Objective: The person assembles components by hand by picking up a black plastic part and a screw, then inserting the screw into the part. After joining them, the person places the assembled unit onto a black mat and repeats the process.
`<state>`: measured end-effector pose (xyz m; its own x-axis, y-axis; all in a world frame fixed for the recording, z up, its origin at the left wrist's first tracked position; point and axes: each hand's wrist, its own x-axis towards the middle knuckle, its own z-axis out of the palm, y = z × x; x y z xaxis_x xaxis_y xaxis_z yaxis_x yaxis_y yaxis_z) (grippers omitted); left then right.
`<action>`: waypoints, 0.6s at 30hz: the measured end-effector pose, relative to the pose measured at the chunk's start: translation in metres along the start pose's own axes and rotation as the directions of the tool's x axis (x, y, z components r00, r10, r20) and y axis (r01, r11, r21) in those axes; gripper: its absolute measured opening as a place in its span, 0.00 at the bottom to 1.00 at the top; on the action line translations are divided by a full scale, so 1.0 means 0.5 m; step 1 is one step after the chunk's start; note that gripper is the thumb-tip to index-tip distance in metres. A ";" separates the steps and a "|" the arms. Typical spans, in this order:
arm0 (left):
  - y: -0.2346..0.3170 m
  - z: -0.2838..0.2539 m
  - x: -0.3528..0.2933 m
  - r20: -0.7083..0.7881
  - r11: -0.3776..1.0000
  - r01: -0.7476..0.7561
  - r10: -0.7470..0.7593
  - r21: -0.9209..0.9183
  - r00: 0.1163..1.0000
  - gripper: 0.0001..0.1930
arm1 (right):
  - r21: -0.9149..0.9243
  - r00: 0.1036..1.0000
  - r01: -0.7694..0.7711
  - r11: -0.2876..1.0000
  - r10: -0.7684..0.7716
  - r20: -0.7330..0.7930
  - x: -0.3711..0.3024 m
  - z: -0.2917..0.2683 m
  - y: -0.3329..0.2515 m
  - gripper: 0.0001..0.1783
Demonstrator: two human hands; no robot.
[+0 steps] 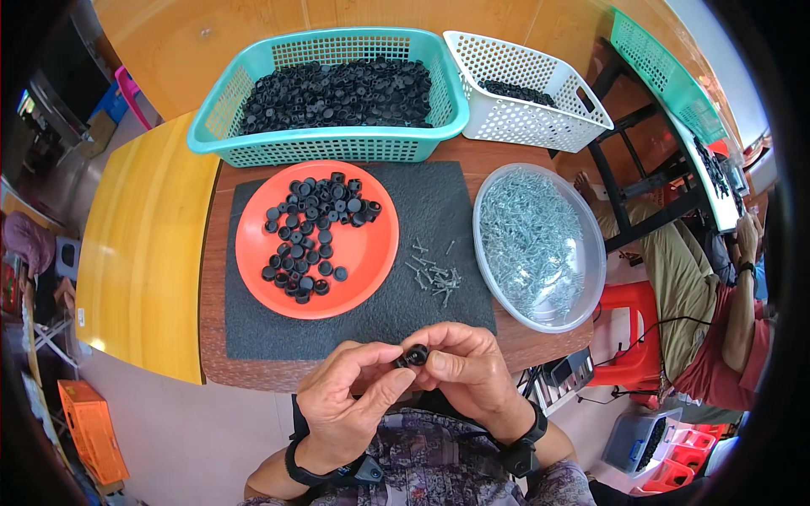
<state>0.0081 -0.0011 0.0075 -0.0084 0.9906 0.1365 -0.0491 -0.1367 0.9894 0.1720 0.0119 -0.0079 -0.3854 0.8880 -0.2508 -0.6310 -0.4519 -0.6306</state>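
Note:
Close to my body, just past the table's front edge, my left hand (pixel 359 388) and my right hand (pixel 468 371) meet at the fingertips. Both are closed in a pinch on a small round black plastic cap (pixel 416 355) with a hollow middle. Some dark material also shows at my left fingertips; whether it is a second part I cannot tell. Beyond the hands lies a red-orange plate (pixel 359 270) bearing many similar black caps (pixel 297 251). To its right, a small heap of silver screws (pixel 434 274) rests on a dark grey mat (pixel 447 202).
A clear round tub (pixel 591 287) of screws stands at right. Behind are a teal basket (pixel 329 152) full of black parts and a white basket (pixel 531 131) holding more. A yellow board (pixel 143 253) adjoins the table's left. Another person (pixel 717 337) sits at right by a red stool (pixel 629 329).

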 end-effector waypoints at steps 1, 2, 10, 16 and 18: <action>0.002 0.000 0.002 -0.001 1.000 -0.011 0.011 0.026 1.000 0.12 | 0.010 1.000 0.001 1.000 -0.001 -0.003 0.001 0.000 0.001 0.14; 0.004 0.000 0.002 -0.002 0.998 -0.022 0.022 0.052 1.000 0.12 | 0.020 1.000 0.002 1.000 -0.002 -0.006 0.001 -0.001 0.002 0.14; 0.005 -0.001 0.003 0.000 0.990 -0.047 0.047 0.130 0.999 0.12 | 0.001 1.000 0.021 1.000 -0.021 -0.007 0.001 -0.003 0.007 0.14; 0.004 -0.001 0.005 0.001 0.982 -0.079 0.080 0.174 0.997 0.12 | -0.007 0.999 0.037 0.999 -0.037 -0.024 0.001 -0.001 0.007 0.14; 0.004 -0.001 0.005 0.011 0.974 -0.099 0.099 0.202 0.995 0.13 | -0.014 0.999 0.041 0.999 -0.041 -0.028 0.000 -0.001 0.008 0.14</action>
<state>0.0073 0.0012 0.0098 -0.0024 0.9722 0.2342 0.1546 -0.2310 0.9606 0.1697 0.0101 -0.0110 -0.3404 0.9079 -0.2448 -0.6366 -0.4141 -0.6506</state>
